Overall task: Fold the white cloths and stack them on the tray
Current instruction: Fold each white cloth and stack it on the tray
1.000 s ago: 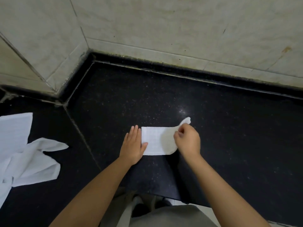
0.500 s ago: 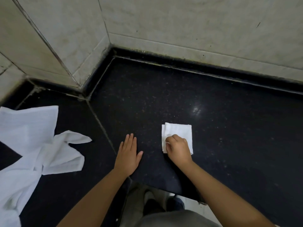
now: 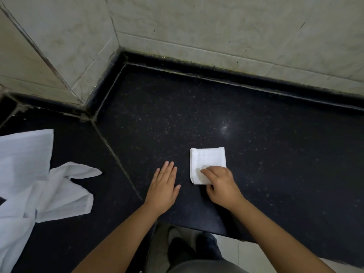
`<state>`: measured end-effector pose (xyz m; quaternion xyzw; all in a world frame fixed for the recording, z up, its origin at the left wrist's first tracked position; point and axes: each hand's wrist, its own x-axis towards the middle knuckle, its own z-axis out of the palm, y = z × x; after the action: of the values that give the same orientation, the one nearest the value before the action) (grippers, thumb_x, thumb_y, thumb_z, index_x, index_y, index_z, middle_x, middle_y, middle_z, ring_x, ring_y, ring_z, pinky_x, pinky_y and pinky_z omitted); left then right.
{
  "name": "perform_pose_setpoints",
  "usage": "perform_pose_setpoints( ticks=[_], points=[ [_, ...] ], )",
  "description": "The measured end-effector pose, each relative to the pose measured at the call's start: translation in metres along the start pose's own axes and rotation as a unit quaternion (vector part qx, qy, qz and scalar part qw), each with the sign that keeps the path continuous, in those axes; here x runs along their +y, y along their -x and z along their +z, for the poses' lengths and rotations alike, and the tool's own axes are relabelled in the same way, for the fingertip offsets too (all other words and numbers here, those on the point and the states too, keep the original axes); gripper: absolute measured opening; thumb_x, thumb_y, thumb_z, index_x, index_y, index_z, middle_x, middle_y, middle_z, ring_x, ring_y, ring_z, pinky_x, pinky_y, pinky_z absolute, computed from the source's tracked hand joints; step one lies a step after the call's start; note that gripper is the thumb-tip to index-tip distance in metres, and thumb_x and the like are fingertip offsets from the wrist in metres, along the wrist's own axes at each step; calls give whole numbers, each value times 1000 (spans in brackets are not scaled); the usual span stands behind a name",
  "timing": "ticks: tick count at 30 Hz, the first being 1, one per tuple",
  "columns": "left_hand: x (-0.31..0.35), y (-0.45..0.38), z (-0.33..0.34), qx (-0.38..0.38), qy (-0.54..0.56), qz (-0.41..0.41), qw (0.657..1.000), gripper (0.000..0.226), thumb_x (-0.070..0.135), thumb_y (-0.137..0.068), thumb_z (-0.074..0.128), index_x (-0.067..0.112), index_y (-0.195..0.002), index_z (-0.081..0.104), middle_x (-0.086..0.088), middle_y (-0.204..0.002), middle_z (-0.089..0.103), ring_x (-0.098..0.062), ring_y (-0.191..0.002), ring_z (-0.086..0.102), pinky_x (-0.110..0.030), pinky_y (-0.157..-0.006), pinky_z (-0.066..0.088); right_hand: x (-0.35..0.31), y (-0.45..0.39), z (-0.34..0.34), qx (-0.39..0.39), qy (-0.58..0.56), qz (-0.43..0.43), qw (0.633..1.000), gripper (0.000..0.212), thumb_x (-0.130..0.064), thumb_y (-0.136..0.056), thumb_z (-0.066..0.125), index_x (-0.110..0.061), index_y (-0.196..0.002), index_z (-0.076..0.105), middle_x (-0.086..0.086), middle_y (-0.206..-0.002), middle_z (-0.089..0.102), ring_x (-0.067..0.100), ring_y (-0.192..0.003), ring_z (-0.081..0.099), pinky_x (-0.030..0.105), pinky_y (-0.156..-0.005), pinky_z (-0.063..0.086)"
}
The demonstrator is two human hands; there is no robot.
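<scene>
A small folded white cloth (image 3: pixel 207 162) is lying on the black counter (image 3: pixel 256 154) right of centre. The right hand (image 3: pixel 221 185) is resting on its lower corner, fingers curled and pressing down; whether they are pinching the cloth is unclear. The left hand (image 3: pixel 163 189) is lying flat and spread on the counter just beside it. Unfolded white cloths (image 3: pixel 29 184) are lying heaped at the left edge.

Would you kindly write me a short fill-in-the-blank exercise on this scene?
1. The right hand grips the folded cloth at its ____ edge.
2. The left hand lies ____ on the black counter.
3. The unfolded cloths lie at the picture's ____ side.

Missing words: near; flat; left
</scene>
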<state>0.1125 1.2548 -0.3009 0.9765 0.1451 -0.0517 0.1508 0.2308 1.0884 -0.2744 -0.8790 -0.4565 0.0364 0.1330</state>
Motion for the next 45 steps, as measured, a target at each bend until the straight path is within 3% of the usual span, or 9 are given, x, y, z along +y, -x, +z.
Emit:
perform_pose_setpoints(
  ticks=[3,11,16,20,25,28,31,37,45],
  points=[
    [17,-10,5,70,31,83,994,51,34,-80,38,6,-113,65,-8,-121,65,-22,-119,55,-44,-91,50,22,15,-7,-16,71,46,996,63,-1,-39,73,-16,-99,58,8,-96,68,27,-83,67,41,-71,54],
    [57,-30,14,54,-51,133,988,58,42,-50,86,13,-98,71,2,-97,72,-14,-94,69,-39,-86,54,41,15,-7,-75,-25,55,995,30,10,-59,63,-3,-85,71,15,-86,69,33,-67,65,38,-56,58],
    [81,-36,10,56,-118,122,984,41,37,-43,89,19,-75,70,5,-73,67,-13,-71,68,-40,-78,56,39,23,-39,-72,-128,118,982,28,-1,-83,48,-1,-105,66,14,-110,64,29,-100,60,35,-86,49],
    [130,-41,10,126,-117,210,963,7,11,-64,57,17,-61,59,3,-56,57,-16,-51,59,-35,-82,45,65,62,-77,-64,-188,180,963,23,-1,-81,50,0,-95,68,10,-96,64,20,-88,57,23,-75,46],
    [257,-38,4,141,-96,375,911,8,18,-67,40,16,-73,45,-1,-60,53,-20,-50,50,-29,-58,23,140,177,-144,1,-199,248,948,20,-4,-76,60,-5,-94,69,-3,-77,53,14,-79,51,10,-59,32],
    [358,-36,6,136,-114,456,872,12,22,-71,41,16,-71,52,-1,-62,55,-21,-52,54,-27,-50,35,185,268,-187,47,-191,280,940,28,-1,-72,61,-8,-98,68,4,-88,55,14,-80,54,4,-66,36],
    [469,-27,8,144,-117,529,828,26,26,-76,39,16,-66,61,0,-61,57,-19,-50,56,-21,-40,40,230,354,-224,79,-129,322,935,28,-5,-74,62,-11,-101,67,5,-87,54,20,-85,57,19,-73,38],
    [666,-5,9,167,-99,630,752,33,29,-79,39,14,-62,63,1,-55,56,-19,-45,54,-19,-35,34,301,502,-301,127,-38,432,892,21,-21,-87,57,-12,-102,68,10,-95,64,26,-98,58,32,-83,41],
    [870,-1,11,108,-76,721,681,43,35,-91,30,6,-96,62,-9,-84,62,-29,-69,62,-32,-52,43,395,631,-401,170,-25,523,835,20,-17,-87,59,-5,-98,71,9,-89,70,11,-73,62,20,-59,33]
  ],
)
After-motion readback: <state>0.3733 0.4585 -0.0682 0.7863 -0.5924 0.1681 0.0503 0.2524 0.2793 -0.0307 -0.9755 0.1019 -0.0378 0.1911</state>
